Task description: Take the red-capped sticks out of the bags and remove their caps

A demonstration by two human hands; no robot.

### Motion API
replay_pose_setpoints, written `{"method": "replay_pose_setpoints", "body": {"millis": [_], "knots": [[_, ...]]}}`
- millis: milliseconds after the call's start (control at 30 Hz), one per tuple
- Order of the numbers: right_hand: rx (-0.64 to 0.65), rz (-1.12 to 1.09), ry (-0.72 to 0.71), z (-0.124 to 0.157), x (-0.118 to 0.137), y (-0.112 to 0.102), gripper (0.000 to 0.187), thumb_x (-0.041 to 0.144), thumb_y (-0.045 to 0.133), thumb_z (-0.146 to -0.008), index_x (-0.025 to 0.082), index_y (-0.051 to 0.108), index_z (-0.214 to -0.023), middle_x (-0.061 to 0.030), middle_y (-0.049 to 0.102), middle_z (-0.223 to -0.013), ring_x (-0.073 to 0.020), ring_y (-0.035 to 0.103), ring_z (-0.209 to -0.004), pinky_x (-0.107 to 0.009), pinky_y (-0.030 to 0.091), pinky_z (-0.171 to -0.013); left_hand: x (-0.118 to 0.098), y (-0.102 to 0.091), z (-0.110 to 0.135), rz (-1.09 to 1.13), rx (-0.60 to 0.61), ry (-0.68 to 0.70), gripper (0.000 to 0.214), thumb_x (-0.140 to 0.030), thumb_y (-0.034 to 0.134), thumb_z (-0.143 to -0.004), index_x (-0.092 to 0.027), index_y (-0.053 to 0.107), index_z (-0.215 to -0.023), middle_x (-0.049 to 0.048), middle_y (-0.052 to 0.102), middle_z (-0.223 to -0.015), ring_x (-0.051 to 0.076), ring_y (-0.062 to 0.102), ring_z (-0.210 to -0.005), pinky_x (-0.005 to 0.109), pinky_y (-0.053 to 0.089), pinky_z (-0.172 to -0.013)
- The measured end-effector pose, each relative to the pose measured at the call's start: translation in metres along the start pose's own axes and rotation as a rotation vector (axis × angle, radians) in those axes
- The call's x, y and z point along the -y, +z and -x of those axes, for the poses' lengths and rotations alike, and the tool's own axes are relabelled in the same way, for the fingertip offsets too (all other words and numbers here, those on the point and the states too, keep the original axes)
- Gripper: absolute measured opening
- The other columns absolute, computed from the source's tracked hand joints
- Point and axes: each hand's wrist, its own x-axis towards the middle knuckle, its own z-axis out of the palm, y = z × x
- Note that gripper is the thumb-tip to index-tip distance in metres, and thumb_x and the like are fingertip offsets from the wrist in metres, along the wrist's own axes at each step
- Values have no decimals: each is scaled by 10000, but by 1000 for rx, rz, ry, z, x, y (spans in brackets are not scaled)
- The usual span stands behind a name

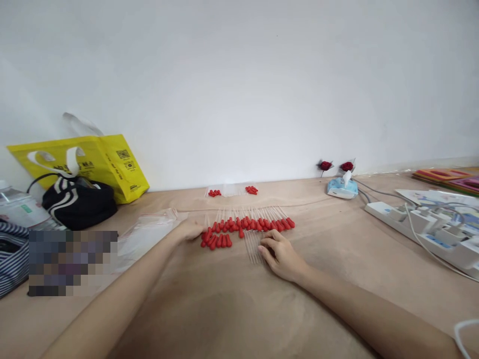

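A long row of droppers [254, 224] lies across the table, their red rubber bulbs toward me and clear thin tubes pointing to the wall. Below the row's left end is a small group of loose red rubber bulbs [220, 241]. My left hand [190, 230] reaches to the left edge of these bulbs, its fingers closed at one, the fingertips partly hidden. Several bare thin glass tubes [253, 248] lie side by side below the row's middle. My right hand [280, 255] rests at their right side, thumb and bent fingers pinched at a tube.
Clear plastic bags [149, 227] lie left, near a yellow bag [123, 169] and a black pouch [80, 202]. Farther back, red bulbs [252, 190] rest on another clear bag. A tissue pack [342, 188] and a white power strip [419, 224] with cables are right.
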Motion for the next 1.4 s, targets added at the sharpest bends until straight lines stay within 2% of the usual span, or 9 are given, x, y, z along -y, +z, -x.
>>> {"method": "replay_pose_setpoints", "body": {"millis": [200, 400, 500, 600, 700, 800, 967, 1133, 1400], "knots": [[-48, -18, -1, -1, -3, 0, 167, 200, 435, -834, 157, 586, -779, -58, 534, -786, -146, 549, -731, -279, 471, -673, -3, -2, -1, -42, 86, -58, 241, -247, 445, -565, -179, 401, -338, -14, 409, -305, 107, 369, -311, 211, 252, -350], [-129, 31, 1, 0, -6, 0, 154, 216, 436, -829, 173, 583, -808, -57, 555, -805, -161, 546, -758, -317, 440, -705, -3, -23, 12, -113, -107, 26, 157, -271, 456, -646, -185, 452, -515, 5, 516, -452, 172, 539, -492, 252, 401, -486], [-215, 77, -11, 1, -5, -3, 134, 234, 467, -808, 173, 566, -876, -76, 560, -873, -192, 528, -854, -363, 408, -772, -9, -20, 38, -122, -177, 268, 125, -295, 456, -720, -188, 515, -745, 5, 600, -698, 156, 569, -663, 245, 427, -613], [-280, 107, -49, 2, -1, -7, 268, 280, 509, -783, 152, 522, -1018, -116, 533, -1001, -223, 490, -957, -390, 389, -812, -10, 0, 70, -167, -147, 677, 147, -294, 443, -788, -189, 542, -818, 6, 606, -743, 143, 566, -675, 251, 435, -640], [-227, 168, -164, 2, 5, -10, 405, 331, 540, -767, 165, 486, -1132, -129, 501, -1108, -242, 452, -1031, -420, 352, -858, -8, 26, 92, -190, -145, 939, 139, -226, 420, -831, -182, 552, -818, 19, 599, -758, 133, 566, -698, 246, 445, -651], [-139, 222, -274, 1, 13, -8, 371, 351, 552, -774, 227, 526, -1123, -97, 513, -1145, -234, 443, -1055, -445, 289, -905, -4, 48, 103, -181, -185, 1085, 104, -186, 443, -833, -170, 542, -807, 32, 591, -755, 137, 560, -715, 253, 457, -658], [-99, 197, -340, -3, 19, -2, 133, 325, 539, -805, 295, 637, -890, 2, 631, -928, -180, 498, -942, -447, 220, -921, -4, 61, 106, -137, -196, 1125, 81, -165, 468, -828, -165, 549, -826, 38, 594, -764, 134, 557, -730, 254, 472, -664], [-131, 174, -383, -3, 19, 0, 153, 277, 521, -820, 284, 634, -922, 20, 641, -723, -154, 513, -857, -430, 227, -916, -6, 62, 103, -173, -231, 1168, 174, -213, 505, -820, -171, 576, -974, 62, 640, -917, 176, 567, -892, 332, 464, -795], [-137, 116, -437, -1, 21, -3, 159, 225, 505, -821, 263, 632, -910, 38, 611, -591, -141, 507, -754, -430, 223, -906, -2, 64, 101, -165, -281, 1209, 118, -142, 502, -809, -193, 607, -811, -4, 691, -829, 165, 608, -860, 382, 389, -877]]}}
